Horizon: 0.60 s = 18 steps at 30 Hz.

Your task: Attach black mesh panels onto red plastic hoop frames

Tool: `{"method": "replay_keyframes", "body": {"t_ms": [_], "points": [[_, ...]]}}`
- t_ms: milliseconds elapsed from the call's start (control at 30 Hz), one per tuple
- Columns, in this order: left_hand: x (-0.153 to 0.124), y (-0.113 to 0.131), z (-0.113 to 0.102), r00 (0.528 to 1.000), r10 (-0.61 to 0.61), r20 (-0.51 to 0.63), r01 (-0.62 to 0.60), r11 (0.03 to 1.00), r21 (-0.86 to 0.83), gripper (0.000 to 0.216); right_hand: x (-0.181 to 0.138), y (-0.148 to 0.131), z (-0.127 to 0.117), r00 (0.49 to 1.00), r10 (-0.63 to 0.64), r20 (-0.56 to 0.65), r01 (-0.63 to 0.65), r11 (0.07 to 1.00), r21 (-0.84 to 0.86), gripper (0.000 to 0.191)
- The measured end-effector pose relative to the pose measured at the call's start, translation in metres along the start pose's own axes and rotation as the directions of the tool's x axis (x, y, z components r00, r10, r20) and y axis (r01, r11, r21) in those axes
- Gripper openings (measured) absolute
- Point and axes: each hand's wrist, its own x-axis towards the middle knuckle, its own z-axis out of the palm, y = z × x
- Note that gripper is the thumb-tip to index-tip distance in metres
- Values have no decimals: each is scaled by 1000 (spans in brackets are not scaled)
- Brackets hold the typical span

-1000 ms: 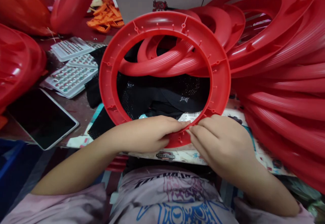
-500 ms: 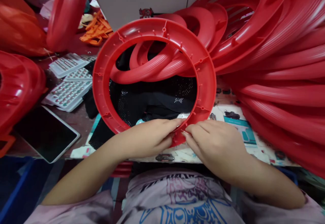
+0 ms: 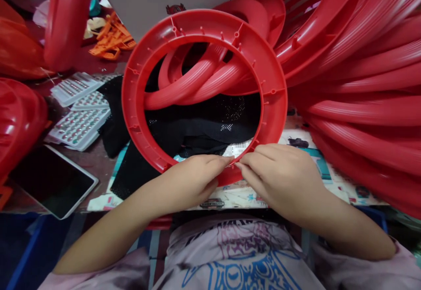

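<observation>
A large red plastic ring (image 3: pixel 138 75) stands tilted up in front of me, its inner face studded with small pegs. My left hand (image 3: pixel 192 178) and my right hand (image 3: pixel 279 176) both pinch its near bottom edge, fingertips almost touching each other. Black mesh fabric (image 3: pixel 197 128) lies on the table behind and under the ring, seen through its opening.
A tall stack of red rings (image 3: pixel 362 88) fills the right side. More red parts (image 3: pixel 16 119) sit at the left. A tablet (image 3: pixel 49 180) and trays of small coloured beads (image 3: pixel 79 123) lie at left, orange plastic pieces (image 3: pixel 110 40) at the back. Printed paper (image 3: pixel 322 171) covers the table.
The ring has turned slightly in my hands and shifted up and a little right in view. Both hands stay pinched on its bottom edge.
</observation>
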Motion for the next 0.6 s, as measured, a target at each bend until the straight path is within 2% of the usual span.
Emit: {"method": "replay_keyframes", "body": {"t_ms": [133,333,600], "points": [[0,-2,1,1000,9,3,-9,1000,-4,45,-1,-3,3,999,17,-37,-18,999,-31,30],[-1,-2,-2,994,74,-85,-76,997,-21,45,-2,-5,3,997,76,-7,-76,996,-45,31],[-1,-4,0,1000,31,-7,-31,999,-10,47,0,-6,-2,986,146,78,-141,988,-62,27]]}}
